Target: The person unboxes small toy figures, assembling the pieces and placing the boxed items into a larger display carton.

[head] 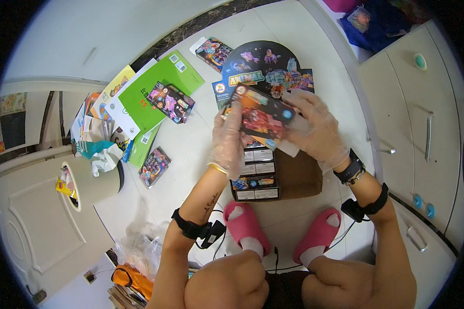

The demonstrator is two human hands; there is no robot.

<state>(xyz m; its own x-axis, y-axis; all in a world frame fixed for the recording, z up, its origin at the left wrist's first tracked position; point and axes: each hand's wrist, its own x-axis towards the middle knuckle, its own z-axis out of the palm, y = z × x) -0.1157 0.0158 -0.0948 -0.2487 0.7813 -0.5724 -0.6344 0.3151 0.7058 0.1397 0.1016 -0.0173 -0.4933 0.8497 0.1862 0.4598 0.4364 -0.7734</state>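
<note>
A small black printed toy box (261, 119) with a red figure on its face is held up at a tilt. My gloved left hand (228, 141) grips its left end, thumb on the face. On the opposite end, my gloved right hand (317, 131) has its fingers over the upper corner, and a pale flap (289, 148) sticks out below them. Underneath is an open cardboard display carton (299, 181), with similar small boxes (255, 185) stacked along its left side. The carton's dark printed header panel (251, 60) rises behind, partly hidden by the held box.
To the left lie a green book (166, 89), a dark toy box (172, 102) on it, and a packet (154, 168). An opened box (212, 52) lies farther back. A tipped waste bin (96, 185) is at left, white drawers (398, 96) at right. Pink slippers (247, 226) stand close to the carton.
</note>
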